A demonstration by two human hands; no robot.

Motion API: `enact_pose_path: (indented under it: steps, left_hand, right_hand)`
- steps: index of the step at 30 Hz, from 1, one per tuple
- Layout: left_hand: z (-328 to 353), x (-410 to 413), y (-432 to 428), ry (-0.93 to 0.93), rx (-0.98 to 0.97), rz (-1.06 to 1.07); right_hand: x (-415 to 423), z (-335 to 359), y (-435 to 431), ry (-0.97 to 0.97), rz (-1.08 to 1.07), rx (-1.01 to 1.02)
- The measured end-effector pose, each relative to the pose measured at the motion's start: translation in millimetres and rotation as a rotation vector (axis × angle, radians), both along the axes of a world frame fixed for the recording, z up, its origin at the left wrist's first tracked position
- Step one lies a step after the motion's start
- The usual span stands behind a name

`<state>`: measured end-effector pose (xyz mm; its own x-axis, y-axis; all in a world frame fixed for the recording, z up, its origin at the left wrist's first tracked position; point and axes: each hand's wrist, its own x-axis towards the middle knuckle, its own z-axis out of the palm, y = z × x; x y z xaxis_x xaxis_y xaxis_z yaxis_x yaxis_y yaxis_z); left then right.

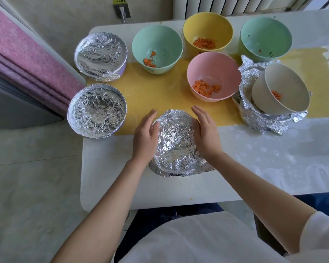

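Judged about a third through: steadying the crumpled silver foil-wrapped bowl [176, 147] at six o'clock on the white counter [258, 160] between left grip [145, 138] and right grip [206, 134], both flat-fingered and clasping nothing, with two foil-capped round bowls [97, 111] [101, 56] finished at nine and ten o'clock, and the pink plastic bowl [213, 67], yellow plastic bowl [207, 25], mint plastic bowl [156, 41] and cream plastic bowl [287, 82] of diced carrot lying uncovered.

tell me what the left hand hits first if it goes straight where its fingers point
Likely the round mint-green bowl with orange carrot bits; only bare yellow mat lies between it and the left hand, depth unclear.
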<state>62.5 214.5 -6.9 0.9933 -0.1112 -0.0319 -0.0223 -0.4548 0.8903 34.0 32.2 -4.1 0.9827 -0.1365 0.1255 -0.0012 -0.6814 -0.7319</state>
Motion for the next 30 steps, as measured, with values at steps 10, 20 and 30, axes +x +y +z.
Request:
enact_pose_path:
  steps: [10, 20, 30]
  left_hand:
    - [9.3, 30.1, -10.1, -0.06, 0.189, -0.208]
    - [14.2, 30.8, -15.6, -0.023, 0.163, -0.126]
    - [15.9, -2.2, -6.6, 0.072, 0.292, 0.059]
  right_hand:
    - [36.8, 9.0, 8.4, 0.12, 0.241, -0.164]
    - [44.1, 1.5, 9.1, 0.095, 0.176, -0.137]
    - [29.0, 6.1, 19.8, 0.097, 0.237, -0.2]
